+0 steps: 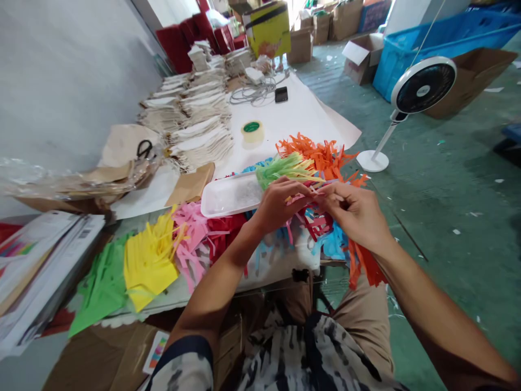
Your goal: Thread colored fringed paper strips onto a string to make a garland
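My left hand (285, 201) and my right hand (355, 210) meet over the table's near edge, fingers pinched on thin pale strips whose exact shape is too small to tell. Light green fringed paper (283, 167) fans out just beyond my left hand. Orange fringed paper (321, 155) lies behind my right hand, and more orange hangs below it. To the left of my hands sits a white tray (230, 195). Pink fringe (193, 228), yellow fringe (148, 258) and green fringe (101, 282) lie along the near edge, with red and blue strips under my hands.
Stacks of white paper bundles (203, 130) fill the table's left side. A tape roll (252, 132), a black phone-like object (281, 94) and a coiled cable (254, 92) lie farther back. A white fan (423, 89) stands on the right; black scissors (144, 149) lie at left.
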The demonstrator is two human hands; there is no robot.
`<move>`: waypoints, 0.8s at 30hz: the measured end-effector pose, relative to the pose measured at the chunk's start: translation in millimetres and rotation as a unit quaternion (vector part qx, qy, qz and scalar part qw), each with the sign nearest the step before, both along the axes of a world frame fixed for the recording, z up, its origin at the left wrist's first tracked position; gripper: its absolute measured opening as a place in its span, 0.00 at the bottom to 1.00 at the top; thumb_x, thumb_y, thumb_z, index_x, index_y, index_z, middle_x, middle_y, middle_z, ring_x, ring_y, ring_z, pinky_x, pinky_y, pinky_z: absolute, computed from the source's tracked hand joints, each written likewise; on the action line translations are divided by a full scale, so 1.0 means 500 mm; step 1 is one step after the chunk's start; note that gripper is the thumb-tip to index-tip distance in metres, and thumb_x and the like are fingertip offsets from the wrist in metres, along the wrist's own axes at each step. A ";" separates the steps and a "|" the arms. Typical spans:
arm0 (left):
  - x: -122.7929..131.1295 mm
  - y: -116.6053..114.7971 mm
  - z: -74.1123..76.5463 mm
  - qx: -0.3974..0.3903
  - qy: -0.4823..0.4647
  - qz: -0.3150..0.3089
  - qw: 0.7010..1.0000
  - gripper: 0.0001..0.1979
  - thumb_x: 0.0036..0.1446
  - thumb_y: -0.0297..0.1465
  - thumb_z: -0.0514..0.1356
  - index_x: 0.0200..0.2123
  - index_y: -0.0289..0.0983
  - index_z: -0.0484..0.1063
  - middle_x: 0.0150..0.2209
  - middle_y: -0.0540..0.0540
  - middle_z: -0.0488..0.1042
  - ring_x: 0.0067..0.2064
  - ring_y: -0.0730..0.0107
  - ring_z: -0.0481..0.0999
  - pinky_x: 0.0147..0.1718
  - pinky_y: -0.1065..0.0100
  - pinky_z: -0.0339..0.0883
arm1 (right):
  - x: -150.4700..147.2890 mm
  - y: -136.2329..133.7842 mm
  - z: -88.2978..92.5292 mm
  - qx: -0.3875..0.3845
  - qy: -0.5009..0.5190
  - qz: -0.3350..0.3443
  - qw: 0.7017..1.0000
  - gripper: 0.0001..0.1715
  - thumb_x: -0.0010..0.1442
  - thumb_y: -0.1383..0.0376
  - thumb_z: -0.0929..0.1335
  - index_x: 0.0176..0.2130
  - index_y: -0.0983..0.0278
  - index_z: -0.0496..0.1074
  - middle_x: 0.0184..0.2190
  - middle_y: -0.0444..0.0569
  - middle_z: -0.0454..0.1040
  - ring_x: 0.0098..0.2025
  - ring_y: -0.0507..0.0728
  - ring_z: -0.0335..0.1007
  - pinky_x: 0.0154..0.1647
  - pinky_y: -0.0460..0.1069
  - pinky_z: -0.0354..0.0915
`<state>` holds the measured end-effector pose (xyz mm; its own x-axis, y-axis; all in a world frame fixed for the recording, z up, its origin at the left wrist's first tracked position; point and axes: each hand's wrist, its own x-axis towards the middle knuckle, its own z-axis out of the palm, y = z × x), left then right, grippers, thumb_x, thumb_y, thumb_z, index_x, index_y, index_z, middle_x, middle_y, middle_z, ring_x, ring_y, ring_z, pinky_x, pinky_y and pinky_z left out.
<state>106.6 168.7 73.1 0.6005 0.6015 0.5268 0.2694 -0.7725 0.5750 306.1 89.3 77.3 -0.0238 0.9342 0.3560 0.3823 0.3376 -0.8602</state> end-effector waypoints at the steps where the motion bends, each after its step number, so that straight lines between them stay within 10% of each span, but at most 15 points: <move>1: 0.001 0.000 -0.005 0.009 0.018 0.002 1.000 0.07 0.66 0.37 0.67 0.41 0.41 0.81 0.40 0.47 0.85 0.43 0.65 0.76 0.46 0.63 0.68 | 0.002 -0.001 0.001 0.011 -0.007 -0.005 1.000 0.14 0.71 0.55 0.69 0.39 0.61 0.80 0.22 0.40 0.68 0.23 0.50 0.57 0.27 0.49 0.53; 10: -0.006 -0.007 -0.023 0.110 0.263 0.075 0.956 0.08 0.66 0.28 0.62 0.46 0.40 0.79 0.50 0.43 0.83 0.51 0.57 0.77 0.47 0.58 0.62 | 0.088 -0.018 0.038 0.036 0.127 -0.075 0.988 0.10 0.64 0.56 0.77 0.38 0.60 0.81 0.25 0.44 0.77 0.24 0.51 0.66 0.26 0.49 0.60; 18: -0.034 0.003 -0.013 0.054 0.214 0.034 0.975 0.15 0.58 0.20 0.62 0.43 0.43 0.83 0.52 0.46 0.82 0.53 0.59 0.77 0.53 0.57 0.63 | 0.163 -0.029 0.037 0.044 0.205 -0.127 0.970 0.09 0.58 0.56 0.80 0.34 0.56 0.82 0.21 0.43 0.73 0.20 0.52 0.61 0.19 0.50 0.52; 24: 0.037 -0.053 0.057 -0.040 -0.071 0.042 0.996 0.12 0.61 0.24 0.64 0.48 0.40 0.78 0.45 0.46 0.82 0.43 0.66 0.78 0.47 0.62 0.70 | 0.109 -0.030 0.027 -0.048 0.114 -0.015 0.992 0.16 0.64 0.52 0.77 0.35 0.60 0.78 0.23 0.43 0.76 0.24 0.50 0.68 0.26 0.47 0.60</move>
